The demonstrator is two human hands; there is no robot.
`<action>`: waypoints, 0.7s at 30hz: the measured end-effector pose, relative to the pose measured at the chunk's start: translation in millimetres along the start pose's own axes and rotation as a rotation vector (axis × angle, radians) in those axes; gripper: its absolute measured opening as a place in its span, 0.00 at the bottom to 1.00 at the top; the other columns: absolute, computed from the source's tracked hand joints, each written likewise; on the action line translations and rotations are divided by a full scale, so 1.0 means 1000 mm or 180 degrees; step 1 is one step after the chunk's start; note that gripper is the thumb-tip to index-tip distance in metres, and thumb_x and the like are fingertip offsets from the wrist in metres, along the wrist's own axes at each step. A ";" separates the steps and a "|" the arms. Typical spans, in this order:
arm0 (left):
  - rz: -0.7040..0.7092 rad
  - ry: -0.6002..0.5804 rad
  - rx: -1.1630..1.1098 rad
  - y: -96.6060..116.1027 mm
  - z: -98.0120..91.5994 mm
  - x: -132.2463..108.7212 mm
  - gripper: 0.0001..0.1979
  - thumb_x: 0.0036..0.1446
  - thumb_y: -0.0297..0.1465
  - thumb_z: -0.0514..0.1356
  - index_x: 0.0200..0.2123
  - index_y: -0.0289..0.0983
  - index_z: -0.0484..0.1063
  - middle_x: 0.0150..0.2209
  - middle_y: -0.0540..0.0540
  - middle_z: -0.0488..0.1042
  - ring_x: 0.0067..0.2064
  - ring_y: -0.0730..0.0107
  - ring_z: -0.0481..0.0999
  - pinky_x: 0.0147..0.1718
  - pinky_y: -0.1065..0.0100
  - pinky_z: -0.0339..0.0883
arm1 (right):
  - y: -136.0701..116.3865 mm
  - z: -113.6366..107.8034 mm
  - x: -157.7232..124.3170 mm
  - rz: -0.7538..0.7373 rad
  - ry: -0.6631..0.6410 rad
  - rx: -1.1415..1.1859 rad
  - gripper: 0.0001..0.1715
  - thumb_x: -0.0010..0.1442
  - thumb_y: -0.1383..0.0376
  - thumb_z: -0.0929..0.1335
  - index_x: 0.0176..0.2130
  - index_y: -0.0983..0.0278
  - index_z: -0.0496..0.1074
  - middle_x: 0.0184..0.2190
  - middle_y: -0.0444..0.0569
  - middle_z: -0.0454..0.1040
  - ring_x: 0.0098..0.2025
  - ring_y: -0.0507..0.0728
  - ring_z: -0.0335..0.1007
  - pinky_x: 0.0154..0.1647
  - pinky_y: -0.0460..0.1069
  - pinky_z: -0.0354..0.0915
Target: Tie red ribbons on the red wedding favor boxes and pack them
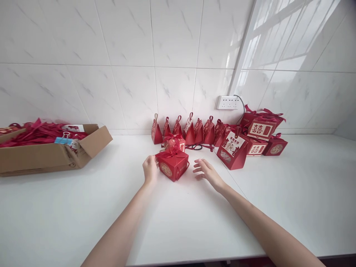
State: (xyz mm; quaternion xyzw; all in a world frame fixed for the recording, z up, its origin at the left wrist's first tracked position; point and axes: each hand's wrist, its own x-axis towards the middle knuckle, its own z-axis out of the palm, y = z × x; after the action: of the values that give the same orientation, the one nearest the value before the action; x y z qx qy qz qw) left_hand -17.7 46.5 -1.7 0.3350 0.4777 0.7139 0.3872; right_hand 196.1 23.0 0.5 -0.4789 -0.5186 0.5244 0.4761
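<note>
A red gift box (174,167) with a gold round print on its side stands on the white table, a red ribbon bow (174,149) tied over its top. At the box's left side is my left hand (150,169), its fingers closed on an end of the ribbon. My right hand (206,172) hovers to the right of the box, fingers apart and holding nothing. Directly behind, another red box (178,142) with a bow is partly hidden by the first.
A cardboard box (41,159) full of red ribbons (36,135) sits at the left. Several red triangular boxes (189,133) line the tiled wall. To the right are a larger triangular box (233,150) and stacked red gift boxes (261,129). A power strip (228,102) is on the wall.
</note>
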 end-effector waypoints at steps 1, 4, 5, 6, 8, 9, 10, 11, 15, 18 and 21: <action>-0.0041 -0.0116 -0.0001 0.000 0.002 -0.003 0.08 0.43 0.35 0.52 0.21 0.38 0.57 0.23 0.52 0.66 0.26 0.75 0.69 0.25 0.73 0.64 | -0.001 -0.001 0.000 0.0025 -0.0024 0.0068 0.23 0.56 0.46 0.63 0.36 0.62 0.67 0.34 0.50 0.68 0.32 0.54 0.70 0.25 0.48 0.68; -0.0118 -0.0453 0.0059 0.001 0.007 -0.011 0.09 0.42 0.35 0.54 0.19 0.37 0.56 0.20 0.53 0.64 0.23 0.75 0.67 0.23 0.73 0.63 | -0.001 -0.002 -0.001 0.0032 -0.0210 0.0165 0.27 0.55 0.43 0.61 0.33 0.64 0.67 0.26 0.45 0.67 0.25 0.51 0.66 0.23 0.46 0.63; -0.0122 -0.0553 0.0095 0.002 0.008 -0.014 0.09 0.42 0.34 0.54 0.18 0.37 0.56 0.19 0.53 0.64 0.23 0.75 0.66 0.22 0.73 0.63 | -0.001 -0.002 -0.002 0.0013 -0.0280 0.0173 0.28 0.54 0.41 0.61 0.31 0.64 0.67 0.23 0.44 0.65 0.23 0.51 0.63 0.23 0.46 0.60; -0.0110 -0.0638 0.0136 0.002 0.008 -0.016 0.10 0.42 0.34 0.55 0.17 0.37 0.56 0.19 0.53 0.63 0.22 0.76 0.65 0.22 0.73 0.62 | -0.001 -0.002 -0.002 -0.0015 -0.0337 0.0186 0.30 0.54 0.41 0.61 0.27 0.64 0.66 0.20 0.42 0.62 0.21 0.50 0.61 0.22 0.45 0.58; -0.0033 -0.0747 0.0231 0.002 0.010 -0.019 0.12 0.43 0.34 0.56 0.17 0.37 0.54 0.18 0.54 0.60 0.22 0.77 0.62 0.22 0.74 0.61 | 0.000 -0.001 -0.002 -0.0061 -0.0419 0.0223 0.32 0.53 0.40 0.61 0.20 0.64 0.61 0.16 0.39 0.55 0.19 0.49 0.55 0.21 0.46 0.55; 0.0027 -0.0777 0.0280 0.003 0.010 -0.020 0.13 0.43 0.34 0.56 0.16 0.37 0.54 0.18 0.55 0.59 0.22 0.77 0.62 0.22 0.74 0.62 | -0.001 -0.001 -0.002 -0.0058 -0.0441 0.0260 0.32 0.52 0.39 0.62 0.17 0.63 0.58 0.15 0.38 0.52 0.18 0.48 0.53 0.21 0.46 0.53; 0.0093 -0.0798 0.0329 0.003 0.010 -0.020 0.13 0.44 0.35 0.57 0.16 0.37 0.55 0.18 0.54 0.59 0.23 0.76 0.62 0.23 0.73 0.62 | -0.001 -0.001 -0.002 -0.0040 -0.0449 0.0313 0.33 0.52 0.39 0.62 0.16 0.63 0.56 0.14 0.37 0.49 0.17 0.48 0.51 0.21 0.46 0.52; 0.0159 -0.0809 0.0380 0.003 0.010 -0.020 0.12 0.44 0.35 0.57 0.17 0.37 0.57 0.19 0.54 0.61 0.24 0.75 0.63 0.25 0.73 0.63 | -0.002 -0.001 -0.002 -0.0007 -0.0448 0.0369 0.34 0.51 0.39 0.62 0.15 0.62 0.54 0.14 0.37 0.47 0.17 0.48 0.49 0.20 0.46 0.50; 0.0410 -0.0636 0.0620 0.005 0.008 -0.017 0.09 0.46 0.37 0.55 0.21 0.37 0.65 0.26 0.50 0.67 0.30 0.71 0.67 0.28 0.72 0.64 | -0.006 -0.002 -0.002 0.0143 -0.0501 0.0555 0.34 0.51 0.38 0.60 0.15 0.62 0.58 0.12 0.36 0.44 0.16 0.48 0.44 0.21 0.47 0.49; 0.0607 -0.0401 0.0786 0.009 0.007 -0.016 0.10 0.47 0.34 0.55 0.19 0.38 0.62 0.24 0.51 0.64 0.28 0.72 0.64 0.27 0.73 0.60 | -0.009 -0.002 -0.004 0.0071 -0.0384 0.0529 0.30 0.52 0.42 0.63 0.16 0.62 0.59 0.12 0.36 0.45 0.16 0.48 0.46 0.22 0.47 0.50; 0.0768 -0.0290 0.0877 0.016 0.006 -0.017 0.10 0.49 0.32 0.54 0.18 0.38 0.61 0.23 0.51 0.62 0.27 0.73 0.62 0.27 0.72 0.58 | -0.011 -0.002 -0.008 -0.0129 -0.0186 0.0481 0.22 0.49 0.53 0.68 0.17 0.62 0.57 0.14 0.37 0.50 0.18 0.48 0.50 0.24 0.47 0.51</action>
State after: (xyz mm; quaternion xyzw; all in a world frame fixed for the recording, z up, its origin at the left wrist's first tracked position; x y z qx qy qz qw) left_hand -8.4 30.4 13.1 0.4717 0.5093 0.6671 0.2705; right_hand 198.5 15.4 11.2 -0.4155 -0.5007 0.5660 0.5062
